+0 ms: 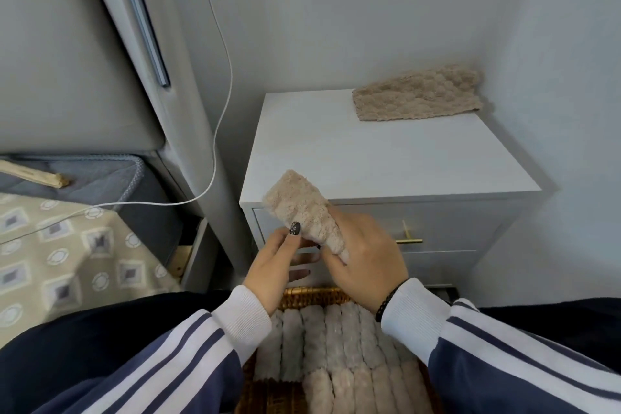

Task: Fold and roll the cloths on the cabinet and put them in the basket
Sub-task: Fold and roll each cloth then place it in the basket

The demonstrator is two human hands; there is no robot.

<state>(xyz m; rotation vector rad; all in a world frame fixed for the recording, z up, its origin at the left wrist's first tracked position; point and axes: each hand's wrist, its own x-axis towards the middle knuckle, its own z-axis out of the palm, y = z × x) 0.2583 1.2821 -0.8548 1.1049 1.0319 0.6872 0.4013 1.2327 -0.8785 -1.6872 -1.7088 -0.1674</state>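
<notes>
Both hands hold a rolled beige cloth (304, 212) in the air in front of the cabinet (386, 158), above the basket (312, 294). The left hand (274, 265) pinches its lower part; the right hand (366, 262) curls round it. Another cloth (418, 94) lies flat at the cabinet's back right corner. Rolled cloths (336, 346) fill the basket.

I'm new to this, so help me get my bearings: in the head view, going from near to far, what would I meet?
Basket of rolled cloths → both hands, left hand and right hand, holding a rolled cloth → bare cabinet top → flat cloth → wall.
</notes>
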